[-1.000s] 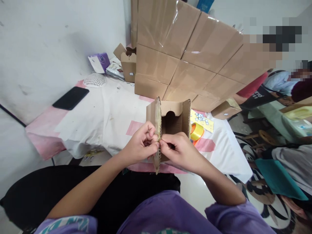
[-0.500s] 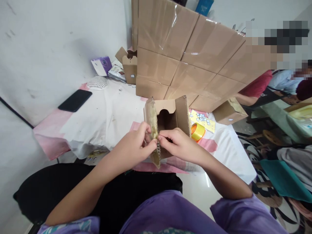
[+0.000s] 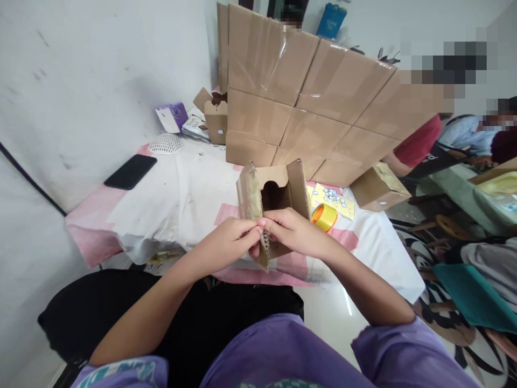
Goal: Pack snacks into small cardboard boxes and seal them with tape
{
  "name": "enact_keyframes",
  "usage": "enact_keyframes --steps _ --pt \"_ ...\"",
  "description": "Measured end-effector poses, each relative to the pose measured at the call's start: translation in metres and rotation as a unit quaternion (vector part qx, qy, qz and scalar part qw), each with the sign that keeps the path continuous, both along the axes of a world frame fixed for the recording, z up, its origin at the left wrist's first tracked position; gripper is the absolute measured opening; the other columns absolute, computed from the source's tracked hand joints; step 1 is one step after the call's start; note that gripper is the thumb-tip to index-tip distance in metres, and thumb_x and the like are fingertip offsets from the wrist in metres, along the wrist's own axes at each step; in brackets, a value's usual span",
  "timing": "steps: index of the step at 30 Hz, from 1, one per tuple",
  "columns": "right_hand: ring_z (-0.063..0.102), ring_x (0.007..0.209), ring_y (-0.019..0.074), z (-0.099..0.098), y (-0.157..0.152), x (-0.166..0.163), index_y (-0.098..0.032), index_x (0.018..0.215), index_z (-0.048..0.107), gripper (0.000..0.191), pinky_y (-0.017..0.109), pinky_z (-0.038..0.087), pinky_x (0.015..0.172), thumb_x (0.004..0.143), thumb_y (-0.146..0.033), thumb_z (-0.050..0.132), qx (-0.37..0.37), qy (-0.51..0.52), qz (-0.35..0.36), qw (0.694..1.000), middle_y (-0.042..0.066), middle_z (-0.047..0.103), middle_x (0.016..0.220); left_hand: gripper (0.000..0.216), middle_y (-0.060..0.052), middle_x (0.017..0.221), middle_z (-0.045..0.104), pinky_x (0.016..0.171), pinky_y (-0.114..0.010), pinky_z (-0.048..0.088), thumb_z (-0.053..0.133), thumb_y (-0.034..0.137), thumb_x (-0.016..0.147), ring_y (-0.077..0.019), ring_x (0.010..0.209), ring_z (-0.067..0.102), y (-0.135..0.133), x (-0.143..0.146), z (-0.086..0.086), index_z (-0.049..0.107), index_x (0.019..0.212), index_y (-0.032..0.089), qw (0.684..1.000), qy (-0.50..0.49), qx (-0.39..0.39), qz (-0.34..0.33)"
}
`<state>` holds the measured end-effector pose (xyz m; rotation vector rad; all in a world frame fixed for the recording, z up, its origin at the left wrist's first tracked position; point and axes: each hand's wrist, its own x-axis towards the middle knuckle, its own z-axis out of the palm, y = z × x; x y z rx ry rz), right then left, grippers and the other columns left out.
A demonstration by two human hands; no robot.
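Note:
A small open cardboard box [image 3: 299, 186] stands near the table's front edge, its flaps raised and a rounded notch in its back flap. Clear tape covers the left flap. My left hand [image 3: 234, 240] is closed around this flap, thumb on the near side and fingertips showing below. At the flap's edge my right hand [image 3: 293, 229] is pinched, its thumb and forefinger touching my left fingertips. What lies inside that pinch is too small to make out. A roll of yellow tape [image 3: 328, 218] rests to the right of the box.
Stacked taped cartons [image 3: 319, 129] form a wall behind the box. A black phone [image 3: 131, 171] lies at the left of the cloth-covered table [image 3: 177, 199]. On the right are a yellow sheet with small white labels [image 3: 337, 202] and another carton [image 3: 377, 188]. Other people sit beyond.
My left hand has shifted so its thumb and fingers lie closer together, against my right fingertips at the flap edge. The view has moved slightly.

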<state>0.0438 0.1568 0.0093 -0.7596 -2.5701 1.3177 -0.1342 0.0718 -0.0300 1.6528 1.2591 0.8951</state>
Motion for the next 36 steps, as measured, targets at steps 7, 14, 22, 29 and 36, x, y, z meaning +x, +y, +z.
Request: enact_keyframes --steps 7,14,22,29,36 --pt "0.059 0.068 0.0124 0.001 -0.007 0.005 -0.016 0.078 0.063 0.037 0.025 0.041 0.068 0.107 -0.027 0.043 0.042 0.019 0.018 0.999 0.002 0.071 0.076 0.04 -0.001 0.076 0.074 0.075 -0.026 0.048 0.042 0.033 0.103 -0.0143 0.074 0.066 0.005 -0.005 -0.015 0.066 0.075 0.018 0.996 -0.065 0.002 -0.061" --pt "0.053 0.061 0.0104 -0.001 -0.006 0.003 -0.016 0.075 0.06 0.037 0.024 0.039 0.063 0.107 -0.024 0.042 0.045 0.043 0.026 0.998 0.0 0.07 0.072 0.045 -0.003 0.073 0.072 0.072 -0.026 0.044 0.043 0.038 0.104 -0.0134 0.07 0.06 0.012 -0.01 -0.026 0.068 0.073 0.017 0.988 -0.121 0.02 -0.098" --pt "0.053 0.063 0.0105 -0.001 -0.002 0.003 -0.016 0.083 0.067 0.037 0.023 0.038 0.064 0.108 -0.029 0.042 0.061 0.028 0.041 0.997 -0.001 0.065 0.071 0.049 -0.001 0.061 0.064 0.067 -0.026 0.043 0.05 0.046 0.102 -0.0132 0.063 0.057 0.015 -0.015 -0.023 0.062 0.065 0.017 0.988 -0.138 0.054 -0.034" --pt "0.063 0.074 0.014 0.004 -0.01 0.003 -0.016 0.1 0.072 0.037 0.026 0.044 0.074 0.109 -0.028 0.038 0.081 -0.015 0.071 0.994 0.003 0.072 0.085 0.037 0.003 0.069 0.068 0.067 -0.021 0.043 0.053 0.031 0.101 -0.0091 0.067 0.059 0.007 -0.025 0.001 0.068 0.071 0.017 0.997 -0.015 0.065 -0.027" --pt "0.053 0.061 0.01 -0.003 -0.011 0.001 -0.014 0.09 0.071 0.036 0.024 0.037 0.064 0.108 -0.026 0.042 0.096 0.018 0.058 0.993 -0.001 0.06 0.07 0.035 0.003 0.057 0.065 0.056 -0.018 0.042 0.057 0.022 0.096 -0.0072 0.054 0.058 0.014 -0.02 -0.018 0.062 0.062 0.016 0.986 -0.089 0.137 -0.019"
